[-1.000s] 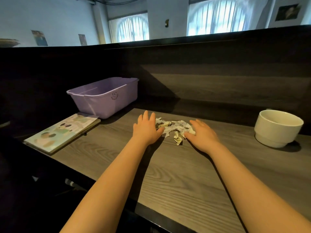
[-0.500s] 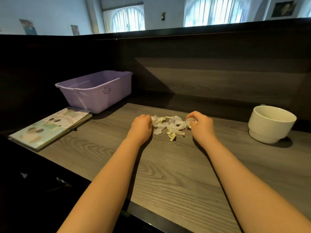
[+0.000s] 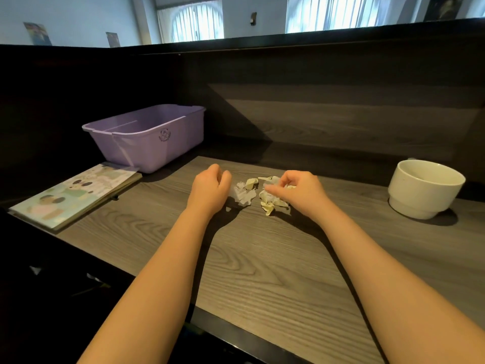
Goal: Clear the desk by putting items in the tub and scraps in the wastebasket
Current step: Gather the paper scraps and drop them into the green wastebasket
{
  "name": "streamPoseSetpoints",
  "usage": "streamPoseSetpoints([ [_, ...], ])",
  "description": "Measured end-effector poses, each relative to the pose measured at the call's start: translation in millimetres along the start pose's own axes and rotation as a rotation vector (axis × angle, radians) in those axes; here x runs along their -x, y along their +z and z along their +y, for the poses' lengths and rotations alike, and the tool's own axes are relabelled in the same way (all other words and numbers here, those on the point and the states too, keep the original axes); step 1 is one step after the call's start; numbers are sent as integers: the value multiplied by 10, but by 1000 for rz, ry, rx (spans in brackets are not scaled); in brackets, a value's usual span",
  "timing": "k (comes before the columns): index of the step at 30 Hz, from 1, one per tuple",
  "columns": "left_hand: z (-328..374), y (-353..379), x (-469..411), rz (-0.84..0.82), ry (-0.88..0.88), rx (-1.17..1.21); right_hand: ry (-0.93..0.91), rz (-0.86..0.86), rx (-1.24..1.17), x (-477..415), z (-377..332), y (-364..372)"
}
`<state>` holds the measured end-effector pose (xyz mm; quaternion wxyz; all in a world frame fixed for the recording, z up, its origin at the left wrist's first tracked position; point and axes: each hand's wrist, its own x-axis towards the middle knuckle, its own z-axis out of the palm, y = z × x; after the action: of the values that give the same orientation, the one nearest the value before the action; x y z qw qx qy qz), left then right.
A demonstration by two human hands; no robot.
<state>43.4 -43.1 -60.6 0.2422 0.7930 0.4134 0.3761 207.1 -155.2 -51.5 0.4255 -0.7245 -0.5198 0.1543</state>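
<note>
Torn white and pale-yellow paper scraps (image 3: 250, 194) heaped midway along the grey wood-grain tabletop (image 3: 262, 264), hemmed in by two hands. Right hand (image 3: 300, 194) down on the pile's right side, fingers curled round a clump of scraps, thumb stretched leftward over them. Left hand (image 3: 210, 187) balled up tight against the white pieces on the left; anything inside that fist, impossible to tell. Out left, rectangular lilac plastic tub (image 3: 149, 143) parked by the dark back panel, well apart from the pile. Illustrated pastel-covered book (image 3: 76, 195) laid flat just in front of the tub. Round white ceramic cup (image 3: 425, 190) far right, upright.
</note>
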Motion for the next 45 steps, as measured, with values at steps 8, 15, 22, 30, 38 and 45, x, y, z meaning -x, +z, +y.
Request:
streamPoseSetpoints([
  [8,-26,16,9,-270,46,-407,-77,-256,322,10,24,41],
  [15,-55,79,9,-274,105,-526,-85,-146,150,-16,109,69],
  [22,-32,72,31,-191,70,-347,-37,18,-25,-12,88,56],
  [30,-32,18,27,-68,-73,20,-57,89,-116,-16,26,54],
  [38,137,-9,60,-137,-104,63,-97,74,-92,-2,-50,24],
  [45,187,-229,168,-39,-83,126,-135,51,9,62,-204,49],
])
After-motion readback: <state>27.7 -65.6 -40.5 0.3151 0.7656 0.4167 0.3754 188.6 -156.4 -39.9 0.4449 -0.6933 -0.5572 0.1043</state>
